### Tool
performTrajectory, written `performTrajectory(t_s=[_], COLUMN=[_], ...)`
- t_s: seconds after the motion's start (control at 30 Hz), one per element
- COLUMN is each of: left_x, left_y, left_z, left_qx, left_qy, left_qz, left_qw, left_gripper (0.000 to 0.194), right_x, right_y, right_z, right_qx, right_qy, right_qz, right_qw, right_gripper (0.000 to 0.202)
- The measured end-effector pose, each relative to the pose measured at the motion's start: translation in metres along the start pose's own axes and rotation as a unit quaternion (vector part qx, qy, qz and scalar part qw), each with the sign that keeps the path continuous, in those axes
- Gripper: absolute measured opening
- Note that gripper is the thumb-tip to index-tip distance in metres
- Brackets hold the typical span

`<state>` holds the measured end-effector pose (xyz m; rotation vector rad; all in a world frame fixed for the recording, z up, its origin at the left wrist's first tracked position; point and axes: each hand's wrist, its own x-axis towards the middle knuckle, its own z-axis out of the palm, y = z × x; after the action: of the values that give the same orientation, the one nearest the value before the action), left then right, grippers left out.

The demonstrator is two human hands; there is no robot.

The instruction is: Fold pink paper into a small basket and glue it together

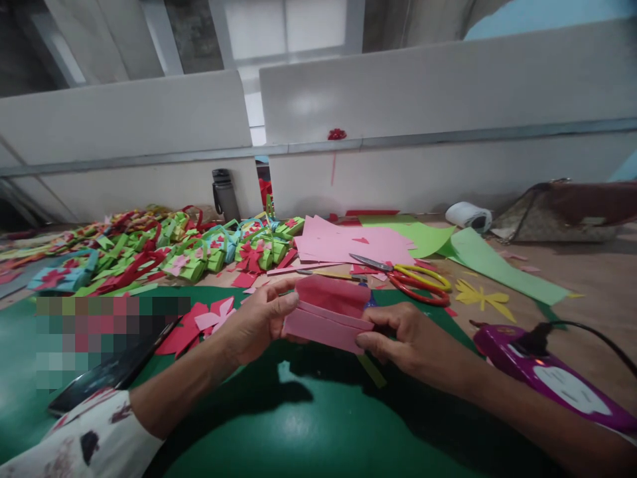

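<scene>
A small folded pink paper box (pixel 323 326), its top open and its inside showing darker, is held up over the green mat (pixel 249 418). My left hand (pixel 263 315) grips its left end, thumb on the upper rim. At the right end, my right hand (pixel 393 335) pinches the edge between thumb and fingers. Just beyond lie scissors (pixel 421 282) with one yellow and one red handle. Red and pink paper flowers (pixel 192 325) rest left of my left hand. A strip of yellowish paper (pixel 372 372) lies below the box.
Finished paper baskets (pixel 189 255) pile up at the back left, near a dark bottle (pixel 225 194). Pink sheets (pixel 348 242) and green sheets (pixel 502 265) lie behind. A purple power strip (pixel 557 382) with a plugged cord is at right, a phone (pixel 109 365) at left, a handbag (pixel 552 212) at back right.
</scene>
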<state>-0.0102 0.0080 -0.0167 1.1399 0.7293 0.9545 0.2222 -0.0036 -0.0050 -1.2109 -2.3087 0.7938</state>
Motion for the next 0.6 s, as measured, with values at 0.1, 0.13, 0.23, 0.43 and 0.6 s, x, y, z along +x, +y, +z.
performTrajectory(t_s=[0.1, 0.13, 0.23, 0.43, 0.6], left_x=[0.001, 0.001, 0.002, -0.001, -0.003], left_y=[-0.004, -0.005, -0.008, -0.008, -0.008], left_z=[-0.002, -0.002, -0.002, 0.01, 0.014], left_qx=[-0.017, -0.017, -0.017, -0.024, -0.036], left_qy=[-0.015, -0.019, -0.013, 0.072, 0.127], left_qz=[-0.011, -0.015, -0.023, -0.043, -0.034], left_qw=[1.0, 1.0, 1.0, 0.996, 0.991], left_gripper=[0.054, 0.052, 0.048, 0.04, 0.035], right_x=[-0.001, -0.001, -0.001, -0.003, -0.002], right_y=[-0.001, -0.001, -0.003, -0.007, -0.002], right_z=[-0.001, -0.001, -0.002, 0.001, 0.007], right_qx=[-0.009, -0.014, -0.009, 0.016, 0.045], right_qy=[-0.008, -0.006, 0.006, 0.077, 0.19], right_qz=[-0.004, -0.006, -0.005, -0.007, 0.051], right_qw=[1.0, 1.0, 1.0, 0.997, 0.979], right_gripper=[0.027, 0.028, 0.023, 0.017, 0.034])
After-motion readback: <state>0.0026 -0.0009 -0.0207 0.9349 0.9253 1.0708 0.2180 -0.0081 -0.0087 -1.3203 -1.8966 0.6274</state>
